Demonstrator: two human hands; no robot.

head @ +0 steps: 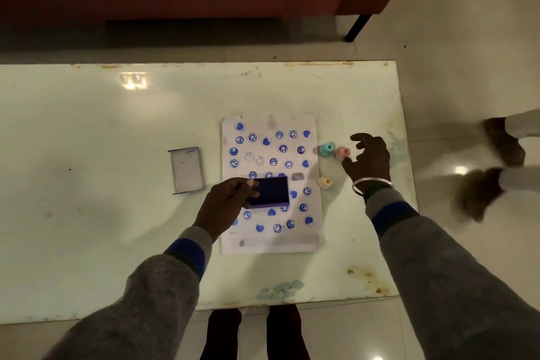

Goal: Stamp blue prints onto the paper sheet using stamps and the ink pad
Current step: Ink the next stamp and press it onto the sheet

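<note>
The left hand (225, 202) clamps its fingers on the ink pad (270, 191), held over the printed paper sheet (270, 242). The right hand (369, 159), fingers (359, 137) spread apart, hovers just beside the pink stamp (342, 152). A teal stamp (326, 148) and a cream stamp (325, 182) stand near on the worktop (87, 184).

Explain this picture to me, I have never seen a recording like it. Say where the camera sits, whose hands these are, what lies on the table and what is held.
There is no machine here. A person wears one camera on the head, and it looks down at their own two hands. The left hand holds the open blue ink pad over the paper sheet, which already bears many blue hearts and smiley faces. The right hand holds nothing; its fingers are spread beside a pink stamp. A teal stamp and a cream stamp stand close by, right of the sheet. Left of the sheet lies a grey lid, probably the pad's. All of this rests on a pale table.
</note>
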